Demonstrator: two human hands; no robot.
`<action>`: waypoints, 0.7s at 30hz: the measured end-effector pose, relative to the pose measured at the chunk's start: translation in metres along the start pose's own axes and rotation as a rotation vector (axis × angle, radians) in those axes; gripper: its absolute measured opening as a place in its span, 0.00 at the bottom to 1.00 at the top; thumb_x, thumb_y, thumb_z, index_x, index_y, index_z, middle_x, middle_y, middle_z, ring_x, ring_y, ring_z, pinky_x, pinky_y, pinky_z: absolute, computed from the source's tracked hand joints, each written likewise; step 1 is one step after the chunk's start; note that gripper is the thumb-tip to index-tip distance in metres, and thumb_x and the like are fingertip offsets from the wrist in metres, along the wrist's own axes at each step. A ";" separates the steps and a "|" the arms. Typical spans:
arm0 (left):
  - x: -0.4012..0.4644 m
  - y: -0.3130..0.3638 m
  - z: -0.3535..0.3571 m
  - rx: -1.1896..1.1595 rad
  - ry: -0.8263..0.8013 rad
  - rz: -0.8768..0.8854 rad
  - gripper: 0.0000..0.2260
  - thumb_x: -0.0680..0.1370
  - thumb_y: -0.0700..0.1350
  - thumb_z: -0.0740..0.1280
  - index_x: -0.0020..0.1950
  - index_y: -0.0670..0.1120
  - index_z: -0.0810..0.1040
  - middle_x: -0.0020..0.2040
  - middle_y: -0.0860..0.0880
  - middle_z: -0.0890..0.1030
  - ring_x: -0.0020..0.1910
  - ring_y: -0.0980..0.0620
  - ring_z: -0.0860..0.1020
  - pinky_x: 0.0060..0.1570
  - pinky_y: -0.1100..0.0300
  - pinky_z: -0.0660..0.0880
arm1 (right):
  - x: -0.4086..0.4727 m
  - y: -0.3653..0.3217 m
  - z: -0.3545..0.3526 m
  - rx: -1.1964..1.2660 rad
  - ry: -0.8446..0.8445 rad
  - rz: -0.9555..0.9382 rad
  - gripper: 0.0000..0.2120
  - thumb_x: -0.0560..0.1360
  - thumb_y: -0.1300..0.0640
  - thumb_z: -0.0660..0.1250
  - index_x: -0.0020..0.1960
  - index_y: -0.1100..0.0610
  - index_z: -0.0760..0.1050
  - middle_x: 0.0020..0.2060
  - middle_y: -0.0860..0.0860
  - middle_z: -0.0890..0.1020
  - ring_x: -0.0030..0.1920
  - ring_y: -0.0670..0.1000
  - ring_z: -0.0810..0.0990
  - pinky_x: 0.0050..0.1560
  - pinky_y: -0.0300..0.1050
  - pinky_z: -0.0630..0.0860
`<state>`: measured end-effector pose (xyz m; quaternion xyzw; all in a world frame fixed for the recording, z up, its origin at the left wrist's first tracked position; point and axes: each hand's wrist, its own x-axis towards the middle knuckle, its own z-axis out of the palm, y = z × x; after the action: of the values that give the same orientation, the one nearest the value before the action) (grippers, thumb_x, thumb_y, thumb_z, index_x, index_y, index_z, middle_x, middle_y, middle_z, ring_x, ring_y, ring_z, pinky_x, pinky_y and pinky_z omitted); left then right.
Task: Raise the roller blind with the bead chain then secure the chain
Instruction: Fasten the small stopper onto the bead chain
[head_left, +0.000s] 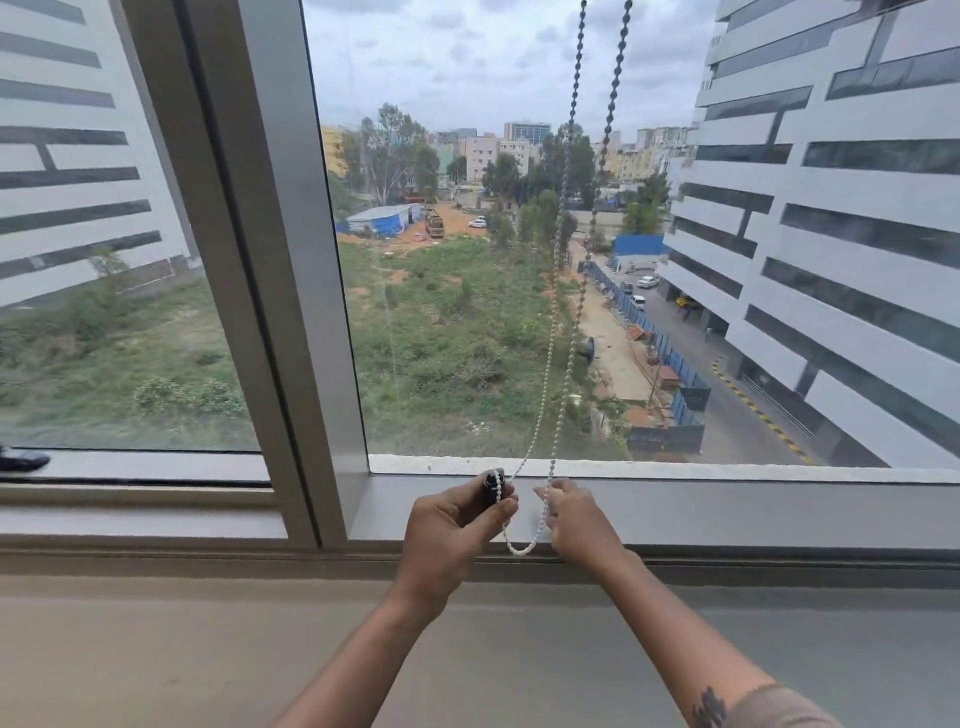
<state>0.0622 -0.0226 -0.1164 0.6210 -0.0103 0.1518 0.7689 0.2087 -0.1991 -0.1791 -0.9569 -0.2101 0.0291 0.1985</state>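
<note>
A white bead chain (566, 332) hangs in two strands down the middle of the window pane, and its loop dips low between my hands. My left hand (452, 525) grips a small black holder (491, 488) at the lower window frame, with the left strand draped over it. My right hand (576, 519) pinches the right strand just beside it. The roller blind itself is out of view above the frame.
A thick grey window mullion (280, 291) stands left of my hands. The grey sill (208, 649) stretches wide below the lower frame rail (779, 509). A dark handle (23, 460) sits at the far left on the frame. Buildings and a field lie outside.
</note>
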 end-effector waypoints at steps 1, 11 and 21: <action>0.000 0.001 -0.001 0.000 0.002 0.003 0.09 0.78 0.33 0.77 0.52 0.45 0.91 0.48 0.44 0.88 0.48 0.47 0.82 0.59 0.48 0.81 | 0.002 0.000 0.001 -0.049 -0.020 -0.007 0.26 0.82 0.67 0.62 0.80 0.56 0.72 0.77 0.57 0.71 0.75 0.61 0.70 0.74 0.55 0.73; 0.002 0.008 -0.002 -0.058 0.006 0.007 0.15 0.77 0.30 0.76 0.57 0.47 0.91 0.49 0.44 0.89 0.50 0.50 0.84 0.60 0.52 0.83 | 0.001 -0.004 -0.007 0.126 0.042 -0.020 0.12 0.80 0.67 0.69 0.60 0.61 0.87 0.56 0.57 0.86 0.57 0.57 0.85 0.60 0.48 0.79; 0.001 0.008 0.000 -0.042 0.029 -0.009 0.15 0.78 0.29 0.74 0.63 0.42 0.87 0.51 0.41 0.89 0.48 0.49 0.83 0.63 0.44 0.81 | -0.038 -0.038 -0.101 0.516 0.053 -0.194 0.07 0.74 0.63 0.81 0.52 0.60 0.89 0.35 0.53 0.89 0.32 0.47 0.83 0.37 0.44 0.81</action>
<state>0.0614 -0.0205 -0.1086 0.6024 0.0003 0.1571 0.7826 0.1729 -0.2205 -0.0728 -0.8504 -0.2813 0.0372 0.4431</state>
